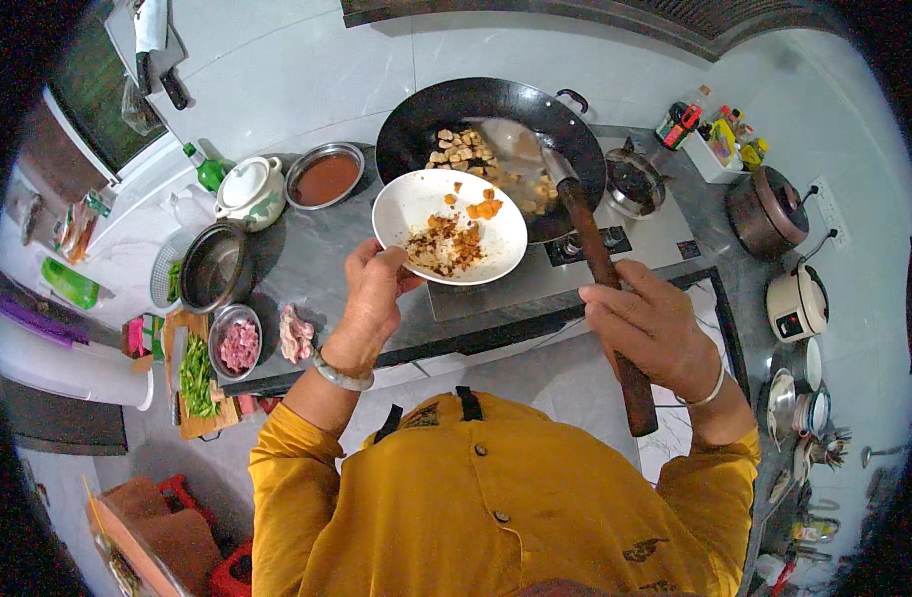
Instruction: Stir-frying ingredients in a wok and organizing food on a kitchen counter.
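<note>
My left hand [378,287] grips the near-left rim of a white plate [389,216], tilted beside the near edge of a large black wok [404,123]. Minced seasonings [448,242] and orange pieces [486,207] lie on the plate. My right hand [646,324] is closed around the wooden handle of a metal wok spatula [594,231]. Its blade rests inside the wok at the right. Browned, cubed food [463,149] sits in the wok, some of it in pale liquid [512,145].
Left on the counter are a bowl of brown-red liquid [325,179], a lidded pot [251,194], a dark pot [216,267], minced meat [240,345] and green vegetables on a cutting board [176,328]. Right are a small steel pot [635,183], condiments [724,149] and a rice cooker [795,302].
</note>
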`<action>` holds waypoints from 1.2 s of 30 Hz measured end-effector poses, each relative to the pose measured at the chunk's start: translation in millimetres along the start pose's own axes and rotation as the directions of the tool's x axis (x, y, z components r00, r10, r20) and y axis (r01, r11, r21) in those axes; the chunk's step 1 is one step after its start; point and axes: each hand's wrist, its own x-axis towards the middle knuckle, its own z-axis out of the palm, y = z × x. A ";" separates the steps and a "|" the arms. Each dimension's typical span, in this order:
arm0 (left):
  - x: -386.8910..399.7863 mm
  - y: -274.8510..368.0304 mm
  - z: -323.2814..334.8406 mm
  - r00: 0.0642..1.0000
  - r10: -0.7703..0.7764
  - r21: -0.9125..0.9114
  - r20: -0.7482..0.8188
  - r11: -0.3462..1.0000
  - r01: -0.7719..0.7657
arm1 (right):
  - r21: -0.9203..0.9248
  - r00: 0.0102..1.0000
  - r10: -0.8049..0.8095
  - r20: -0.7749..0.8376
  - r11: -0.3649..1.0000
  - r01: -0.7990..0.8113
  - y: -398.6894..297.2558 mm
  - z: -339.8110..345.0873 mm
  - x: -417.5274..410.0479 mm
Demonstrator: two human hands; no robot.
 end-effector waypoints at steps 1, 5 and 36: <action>-0.3 -0.1 -0.6 1.000 0.000 0.000 -0.001 1.000 0.000 | -0.050 1.000 0.005 -0.013 0.999 -0.005 -0.3 -0.5 1.1; 0.0 -1.8 -3.1 1.000 -0.011 -0.007 0.018 1.000 0.011 | 0.037 0.995 -0.049 -0.082 0.998 0.052 -0.6 0.4 0.6; -1.6 -4.1 -4.1 1.000 0.007 -0.004 -0.019 1.000 -0.008 | 0.177 0.998 -0.003 -0.070 0.984 0.015 -13.9 -10.1 -11.3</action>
